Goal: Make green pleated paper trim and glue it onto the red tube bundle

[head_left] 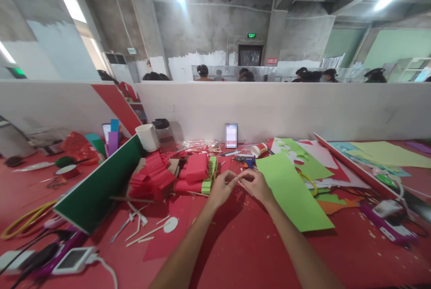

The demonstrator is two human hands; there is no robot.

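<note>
Concrete workshop, bare ceiling with strip lights, low white partition [269, 109] across the far edge of a red table [242, 244]. Heads of other people show beyond the partition, far side.

Head view, only one:

- left hand [220, 186] and right hand [256, 184] meet at table centre, fingertips touching each other just above the red surface.
- Both pinch something small and pale [236, 180] between the fingertips; too small to identify. Fingers of both hands are closed together on it, other fingers curled.
- green paper sheet [291, 190] lies flat just right of the right hand, running from far-left to near-right; right wrist is at its edge.
- stack of folded red paper [197, 170] with a green-edged piece lies just far-left of the left hand, apart from it.
- More red folded strips [151, 181] left of that stack.
- Green board [97, 190] stands tilted on the left, running near to far.
- white cup [147, 137] and a dark-lidded jar [164, 134] at the far end of that board, side by side.
- phone [230, 135] stands upright against the partition, beyond the hands.
- wooden sticks [141, 230] and a white paper disc [170, 224] lie scattered near-left of the left forearm.
- Coloured paper sheets [387, 154] far right; cables and a purple device [387, 221] near right.
</note>
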